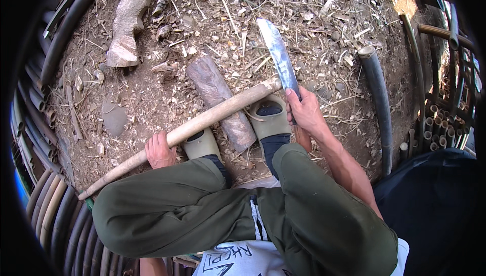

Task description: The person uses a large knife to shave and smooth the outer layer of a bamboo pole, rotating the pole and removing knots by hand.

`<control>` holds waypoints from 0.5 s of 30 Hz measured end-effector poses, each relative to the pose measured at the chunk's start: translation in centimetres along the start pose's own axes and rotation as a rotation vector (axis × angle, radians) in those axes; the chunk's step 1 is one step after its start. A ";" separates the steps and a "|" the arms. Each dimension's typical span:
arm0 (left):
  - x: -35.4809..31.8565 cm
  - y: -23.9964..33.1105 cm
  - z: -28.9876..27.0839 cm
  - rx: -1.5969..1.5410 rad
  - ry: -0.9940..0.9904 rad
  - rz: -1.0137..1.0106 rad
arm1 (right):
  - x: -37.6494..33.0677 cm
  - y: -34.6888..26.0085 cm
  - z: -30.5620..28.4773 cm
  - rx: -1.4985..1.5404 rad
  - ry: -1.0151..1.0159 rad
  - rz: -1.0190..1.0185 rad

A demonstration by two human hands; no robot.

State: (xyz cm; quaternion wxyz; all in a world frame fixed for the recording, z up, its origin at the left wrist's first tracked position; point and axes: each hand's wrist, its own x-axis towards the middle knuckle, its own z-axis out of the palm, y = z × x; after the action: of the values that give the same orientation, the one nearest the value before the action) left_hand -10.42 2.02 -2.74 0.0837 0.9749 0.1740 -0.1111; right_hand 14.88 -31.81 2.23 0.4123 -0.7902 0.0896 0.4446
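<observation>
My left hand (160, 149) is wrapped round a long pale wooden pole (202, 119), which slants from the lower left up to the middle. Under the pole lies a short brown log (211, 81) on the ground, between my two olive clogs (272, 124). My right hand (306, 110) is closed on the handle of a machete (277, 49). Its broad blade points up and away, beside the far end of the pole. Part of the machete's handle is hidden by my fingers.
A thick chunk of wood (128, 20) lies at the far left. Wood chips and twigs litter the dirt (177, 63). A dark bamboo pole (377, 104) stretches along the right. Stacked bamboo (55, 220) lines the left side, and cut bamboo ends (438, 126) sit at the right.
</observation>
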 end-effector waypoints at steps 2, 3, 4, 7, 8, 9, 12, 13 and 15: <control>-0.5 -0.3 -0.2 -0.013 -0.019 -0.010 | -1.3 0.0 0.5 -0.099 -0.115 -0.005; -0.1 0.0 -0.3 -0.027 -0.021 -0.011 | -1.8 -0.3 0.6 -0.180 -0.219 0.007; 0.2 -0.1 -0.8 -0.061 -0.048 0.004 | -1.4 0.4 0.5 -0.051 -0.146 0.009; 1.4 -0.2 -1.4 -0.068 -0.191 -0.041 | 0.1 1.5 0.5 0.176 0.055 -0.001; 2.1 0.3 -1.8 -0.094 -0.152 -0.022 | 0.5 1.5 0.3 0.227 0.127 -0.010; 2.0 0.1 -1.8 -0.101 -0.161 -0.027 | 0.3 1.5 0.3 0.159 0.064 -0.017; 1.8 0.0 -2.1 -0.111 -0.182 -0.040 | -0.1 1.5 0.0 0.074 -0.030 -0.020; 1.9 0.2 -2.1 -0.103 -0.183 -0.044 | -0.2 1.5 -0.1 0.094 -0.019 -0.009; 2.1 0.4 -2.3 -0.091 -0.187 -0.056 | -0.2 1.1 0.1 0.137 -0.004 0.004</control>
State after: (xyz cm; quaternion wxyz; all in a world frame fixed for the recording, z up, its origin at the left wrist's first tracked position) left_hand -7.96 2.80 -1.00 0.1407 0.9502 0.1975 -0.1958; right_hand 14.16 -32.50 1.74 0.4646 -0.7590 0.1207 0.4399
